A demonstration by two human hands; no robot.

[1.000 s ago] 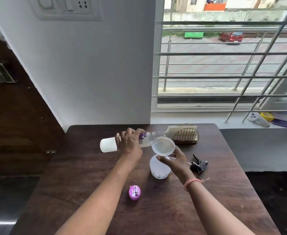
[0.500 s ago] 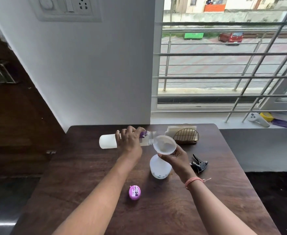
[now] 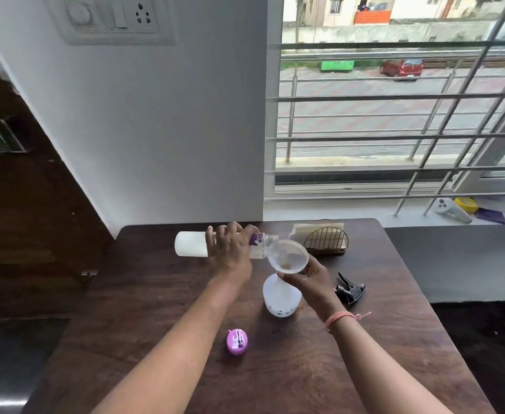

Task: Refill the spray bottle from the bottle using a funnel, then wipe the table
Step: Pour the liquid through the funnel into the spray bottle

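Observation:
My left hand (image 3: pixel 230 252) grips a clear bottle (image 3: pixel 190 244) with a purple label, held almost level, its open mouth over the rim of a translucent funnel (image 3: pixel 288 256). My right hand (image 3: pixel 312 279) holds the funnel by its lower part, seated in the neck of the white spray bottle (image 3: pixel 279 298), which stands upright on the dark wooden table (image 3: pixel 143 309). The spray bottle's black trigger head (image 3: pixel 348 289) lies on the table just right of my right hand. A purple cap (image 3: pixel 237 341) lies nearer me, between my forearms.
A gold wire holder with white napkins (image 3: pixel 324 239) stands at the table's far edge behind the funnel. The white wall rises behind the table, a barred window to the right. Small items, including a white controller (image 3: pixel 450 209), sit on the sill.
The bottle's bottom end has risen slightly, tipping it a little further toward the funnel. My right hand has stayed on the funnel.

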